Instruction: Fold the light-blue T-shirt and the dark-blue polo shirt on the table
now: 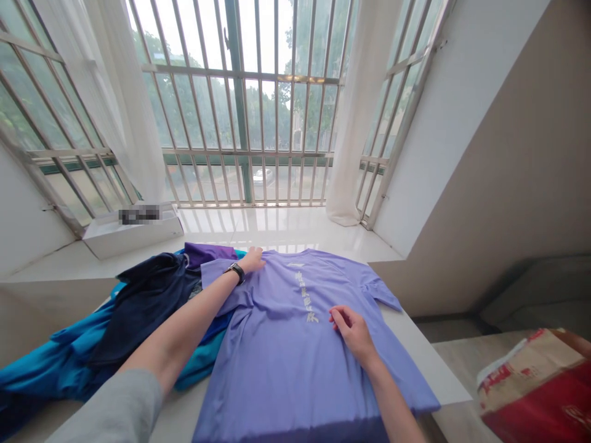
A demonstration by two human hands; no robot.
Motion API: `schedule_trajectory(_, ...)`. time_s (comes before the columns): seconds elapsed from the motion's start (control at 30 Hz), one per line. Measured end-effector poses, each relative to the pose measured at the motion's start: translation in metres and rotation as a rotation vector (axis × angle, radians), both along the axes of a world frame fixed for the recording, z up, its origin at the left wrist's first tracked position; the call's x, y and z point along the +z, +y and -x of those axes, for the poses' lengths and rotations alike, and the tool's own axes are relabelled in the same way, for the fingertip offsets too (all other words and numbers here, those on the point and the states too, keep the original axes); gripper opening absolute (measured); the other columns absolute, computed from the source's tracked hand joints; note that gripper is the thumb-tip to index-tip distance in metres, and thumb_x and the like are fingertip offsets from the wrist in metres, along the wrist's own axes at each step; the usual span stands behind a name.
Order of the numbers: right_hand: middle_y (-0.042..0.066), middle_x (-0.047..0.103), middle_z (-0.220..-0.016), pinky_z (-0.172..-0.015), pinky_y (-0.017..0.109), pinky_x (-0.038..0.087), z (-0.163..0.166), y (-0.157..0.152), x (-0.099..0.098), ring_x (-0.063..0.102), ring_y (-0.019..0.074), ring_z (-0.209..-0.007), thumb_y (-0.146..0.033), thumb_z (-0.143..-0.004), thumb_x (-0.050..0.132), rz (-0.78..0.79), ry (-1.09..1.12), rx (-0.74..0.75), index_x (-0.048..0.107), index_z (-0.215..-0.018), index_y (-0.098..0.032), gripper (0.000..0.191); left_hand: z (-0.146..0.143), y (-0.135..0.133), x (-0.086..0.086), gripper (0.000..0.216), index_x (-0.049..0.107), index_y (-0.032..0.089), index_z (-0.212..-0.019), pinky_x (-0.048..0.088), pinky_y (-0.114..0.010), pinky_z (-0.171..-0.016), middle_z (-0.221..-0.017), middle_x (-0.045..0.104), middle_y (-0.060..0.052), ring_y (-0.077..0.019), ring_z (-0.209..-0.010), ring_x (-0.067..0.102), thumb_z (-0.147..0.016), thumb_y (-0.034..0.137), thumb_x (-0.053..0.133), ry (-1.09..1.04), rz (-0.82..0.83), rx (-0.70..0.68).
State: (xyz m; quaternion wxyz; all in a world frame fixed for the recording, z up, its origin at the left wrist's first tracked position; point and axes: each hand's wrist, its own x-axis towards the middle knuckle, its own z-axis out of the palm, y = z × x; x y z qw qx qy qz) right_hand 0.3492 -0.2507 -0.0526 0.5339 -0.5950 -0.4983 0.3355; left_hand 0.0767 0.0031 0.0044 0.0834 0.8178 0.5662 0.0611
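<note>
A lavender T-shirt (281,357) lies spread over the white sill, its collar toward the window and pale vertical lettering down its middle. At the left shoulder near the collar, my left hand (252,261) has its fingers closed on the fabric; a dark watch circles that wrist. My right hand (354,333) is over the right middle of the shirt, beside the lettering. Its fingers are curled in toward the thumb, with nothing visible in them. The shirt's lower hem hangs over the front edge.
Left of the shirt lies a heap of dark navy and blue clothes (143,307), with a purple garment (210,253) at its back. A white box (133,231) sits in the left corner. Barred windows and white curtains (353,123) stand behind. A red-and-tan bag (540,381) is at lower right.
</note>
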Motion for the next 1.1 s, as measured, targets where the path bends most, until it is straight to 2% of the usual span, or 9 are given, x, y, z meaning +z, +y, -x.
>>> schedule_trajectory(0.13,0.005,0.07,-0.071,-0.062,0.032,0.05,0.0,0.0,0.002,0.061,0.0203,-0.06,-0.072,-0.075,0.063,-0.006,-0.018,0.002,0.069,-0.081,-0.02,0.052,0.006,-0.044,-0.004,0.055,0.045,0.008,-0.139,0.03,-0.043,-0.114,-0.15,0.038,-0.025,-0.0346,-0.143,0.034,-0.088,0.026,0.056,0.038,-0.081,-0.069)
schedule_trajectory(0.33,0.006,0.069,-0.07,-0.066,0.035,0.052,0.001,0.001,0.003,0.063,0.0218,-0.063,-0.072,-0.071,0.065,-0.011,-0.011,-0.03,0.069,-0.079,-0.02,0.052,0.018,-0.104,-0.025,0.056,0.049,0.01,-0.139,0.025,-0.051,-0.114,-0.15,0.043,-0.022,-0.0381,-0.142,0.034,-0.095,0.045,0.046,0.105,-0.084,-0.137)
schedule_trajectory(0.4,0.006,0.07,-0.07,-0.068,0.036,0.052,0.002,0.001,0.002,0.064,0.0228,-0.064,-0.07,-0.071,0.065,-0.01,-0.032,-0.047,0.069,-0.079,-0.02,0.051,0.023,-0.111,-0.027,0.057,0.045,0.012,-0.143,0.023,-0.053,-0.115,-0.151,0.042,-0.022,-0.0378,-0.142,0.034,-0.098,0.047,0.04,0.116,-0.086,-0.118)
schedule_trajectory(0.57,0.005,0.071,-0.069,-0.07,0.036,0.05,0.002,0.0,-0.003,0.065,0.0239,-0.066,-0.06,-0.075,0.062,-0.014,-0.163,-0.045,0.071,-0.079,-0.022,0.04,0.019,-0.114,-0.015,0.068,0.048,0.009,-0.141,0.02,-0.064,-0.111,-0.149,0.042,-0.029,-0.0472,-0.139,0.033,-0.093,0.056,0.046,0.147,-0.071,-0.062)
schedule_trajectory(0.67,0.004,0.072,-0.07,-0.069,0.035,0.049,-0.001,0.007,-0.008,0.066,0.0244,-0.068,-0.052,-0.075,0.062,0.004,-0.264,-0.044,0.073,-0.078,-0.023,0.031,0.002,-0.12,-0.011,0.07,0.045,0.008,-0.144,0.017,-0.058,-0.115,-0.151,0.04,-0.026,-0.0424,-0.144,0.028,-0.095,0.058,0.04,0.133,-0.089,-0.107)
schedule_trajectory(0.8,0.004,0.074,-0.074,-0.066,0.034,0.051,-0.009,0.035,-0.002,0.067,0.024,-0.064,-0.047,-0.076,0.06,0.051,-0.401,-0.017,0.072,-0.079,-0.023,0.027,-0.019,-0.128,-0.024,0.075,0.043,0.004,-0.145,0.02,-0.052,-0.117,-0.153,0.038,-0.025,-0.0391,-0.147,0.022,-0.097,0.06,0.029,0.065,-0.076,-0.217)
schedule_trajectory(0.87,0.006,0.075,-0.083,-0.073,0.035,0.052,-0.013,0.057,0.005,0.07,0.0247,-0.073,-0.044,-0.082,0.053,0.037,-0.559,-0.047,0.072,-0.086,-0.023,0.028,-0.023,-0.129,-0.035,0.076,0.04,0.004,-0.147,0.02,-0.054,-0.117,-0.154,0.036,-0.024,-0.0396,-0.147,0.022,-0.097,0.061,0.028,0.03,-0.075,-0.209)
schedule_trajectory(0.97,0.009,0.073,-0.11,-0.096,0.035,0.048,-0.015,0.089,0.011,0.067,0.025,-0.106,-0.035,-0.088,0.045,0.012,-0.784,-0.087,0.071,-0.104,-0.023,0.033,-0.021,-0.129,-0.048,0.075,0.037,0.011,-0.15,0.016,-0.054,-0.119,-0.158,0.033,-0.019,-0.0366,-0.147,0.024,-0.097,0.062,0.027,-0.001,-0.12,-0.17)
schedule_trajectory(1.1,0.014,0.049,-0.149,-0.116,0.044,0.03,-0.016,0.119,-0.003,0.041,0.03,-0.14,-0.044,-0.091,0.045,0.191,-1.028,-0.072,0.056,-0.138,-0.017,0.055,-0.017,-0.128,-0.053,0.08,0.036,0.012,-0.151,0.014,-0.054,-0.12,-0.158,0.032,-0.018,-0.0362,-0.147,0.023,-0.094,0.067,0.025,-0.034,-0.128,-0.188)
